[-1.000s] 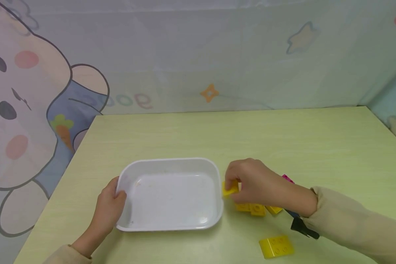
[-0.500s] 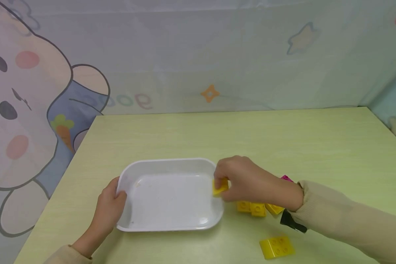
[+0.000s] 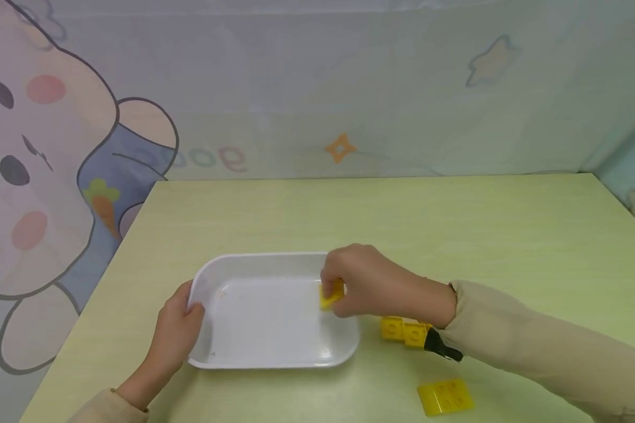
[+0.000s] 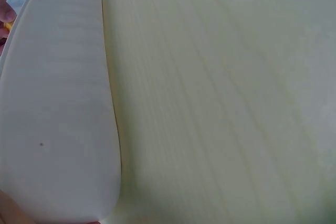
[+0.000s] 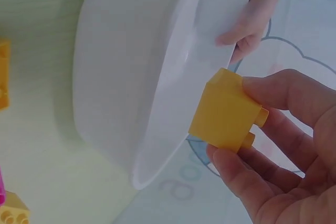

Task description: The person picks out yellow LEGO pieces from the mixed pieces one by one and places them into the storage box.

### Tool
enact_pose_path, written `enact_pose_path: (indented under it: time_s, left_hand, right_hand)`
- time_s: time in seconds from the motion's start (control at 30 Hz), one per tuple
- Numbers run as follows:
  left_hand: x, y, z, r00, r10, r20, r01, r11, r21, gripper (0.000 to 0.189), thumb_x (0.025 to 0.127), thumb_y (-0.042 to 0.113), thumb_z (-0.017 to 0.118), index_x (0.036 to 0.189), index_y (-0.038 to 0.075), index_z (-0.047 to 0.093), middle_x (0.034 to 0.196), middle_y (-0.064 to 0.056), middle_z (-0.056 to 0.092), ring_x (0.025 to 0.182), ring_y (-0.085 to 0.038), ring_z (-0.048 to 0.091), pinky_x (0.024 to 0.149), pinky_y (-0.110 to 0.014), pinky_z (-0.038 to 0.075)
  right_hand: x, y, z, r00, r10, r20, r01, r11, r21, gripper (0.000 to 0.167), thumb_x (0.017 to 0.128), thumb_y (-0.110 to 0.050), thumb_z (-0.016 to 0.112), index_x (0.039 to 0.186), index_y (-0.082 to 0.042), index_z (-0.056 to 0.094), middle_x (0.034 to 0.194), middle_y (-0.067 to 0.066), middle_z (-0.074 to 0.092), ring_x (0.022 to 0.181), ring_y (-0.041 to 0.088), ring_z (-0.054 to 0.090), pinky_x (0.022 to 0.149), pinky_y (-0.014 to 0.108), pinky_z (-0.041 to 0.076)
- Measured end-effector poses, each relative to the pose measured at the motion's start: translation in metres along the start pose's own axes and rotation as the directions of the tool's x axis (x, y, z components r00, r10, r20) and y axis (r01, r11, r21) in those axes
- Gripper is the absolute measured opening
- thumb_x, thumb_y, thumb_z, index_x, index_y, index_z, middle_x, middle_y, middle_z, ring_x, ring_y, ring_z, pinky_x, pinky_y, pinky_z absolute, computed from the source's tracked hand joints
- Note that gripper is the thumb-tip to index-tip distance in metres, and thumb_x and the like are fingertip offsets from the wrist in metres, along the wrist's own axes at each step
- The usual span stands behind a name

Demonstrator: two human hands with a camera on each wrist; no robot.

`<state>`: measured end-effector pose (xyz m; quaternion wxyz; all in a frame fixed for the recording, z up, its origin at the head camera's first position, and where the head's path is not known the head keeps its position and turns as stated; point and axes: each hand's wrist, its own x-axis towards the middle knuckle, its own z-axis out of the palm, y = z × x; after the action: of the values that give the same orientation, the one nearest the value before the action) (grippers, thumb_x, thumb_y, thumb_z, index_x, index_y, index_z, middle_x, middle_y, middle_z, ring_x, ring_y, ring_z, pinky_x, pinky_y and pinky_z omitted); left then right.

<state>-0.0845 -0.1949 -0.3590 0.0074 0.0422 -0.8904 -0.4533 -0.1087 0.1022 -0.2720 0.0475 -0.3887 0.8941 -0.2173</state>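
A white rectangular plastic tray (image 3: 270, 323) rests on the table. Its left rim is gripped by my left hand (image 3: 176, 329), with the thumb over the edge. My right hand (image 3: 367, 285) pinches a yellow toy building block (image 3: 328, 296) between thumb and fingers, above the right part of the tray. In the right wrist view the yellow block (image 5: 223, 111) shows a smooth side towards the camera and two studs facing the palm. The left wrist view shows mainly the tray's outer wall (image 4: 58, 87).
Right of the tray lie joined yellow blocks (image 3: 403, 332), partly covered by the right sleeve. Nearer the front is a yellow block with several studs (image 3: 445, 397). A bit of a pink block (image 5: 1, 187) shows in the right wrist view. A printed cloth (image 3: 296, 88) hangs behind the table.
My right hand has carried the yellow block leftwards, from beside the tray's right rim to above its inside. The left hand has kept its grip on the tray.
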Motion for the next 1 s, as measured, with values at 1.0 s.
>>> enact_pose_path:
  time_s: [1.0]
  left_hand:
    - [-0.001,-0.003,0.003,1.000,-0.002,-0.008,0.002,1.000,-0.010,0.043,0.091,-0.001,0.036,0.134,-0.007,0.041,0.127,-0.028,0.050,0.105,-0.035,0.053,0.081,-0.049,0.048]
  right_hand:
    - [0.057,-0.014,0.011,0.995,-0.026,0.094,0.027,1.000,-0.013,0.012,0.068,-0.007,0.072,0.061,-0.014,0.065,0.067,-0.008,0.060,0.065,0.011,0.048,0.059,0.024,0.039]
